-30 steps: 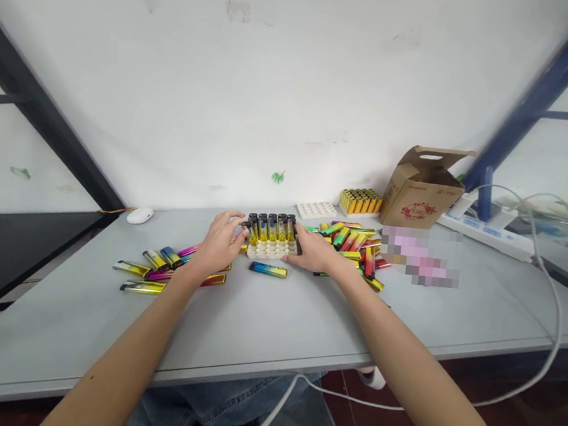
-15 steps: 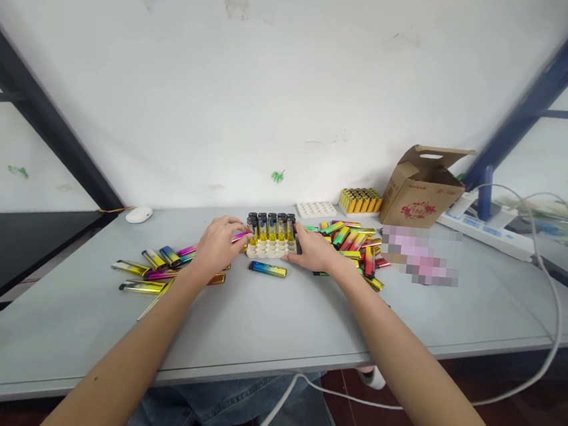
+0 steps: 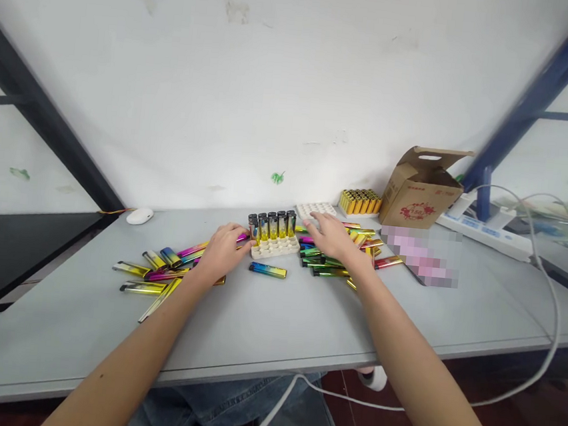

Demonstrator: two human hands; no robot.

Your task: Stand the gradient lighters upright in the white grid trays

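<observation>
A cream tray (image 3: 275,246) stands on the grey table (image 3: 264,318), with several lighters (image 3: 273,225) upright in its back rows. My left hand (image 3: 220,252) rests just left of the tray, its fingers curled around a magenta lighter (image 3: 241,238) whose tip pokes toward the tray. My right hand (image 3: 335,240) lies with fingers spread over a heap of rainbow lighters (image 3: 322,260) to the right of the tray. A blue and yellow lighter (image 3: 268,270) lies alone in front of the tray.
More loose lighters (image 3: 155,271) are scattered to the left. Behind are an empty white tray (image 3: 314,208), a tray of yellow lighters (image 3: 360,201), an open cardboard box (image 3: 419,189), a white mouse (image 3: 140,215) and a power strip (image 3: 486,232) with a cable.
My right hand left the tray's right side and moved right and back onto the rainbow heap. My left hand shifted slightly right with the magenta lighter. The heap's lighters have shifted.
</observation>
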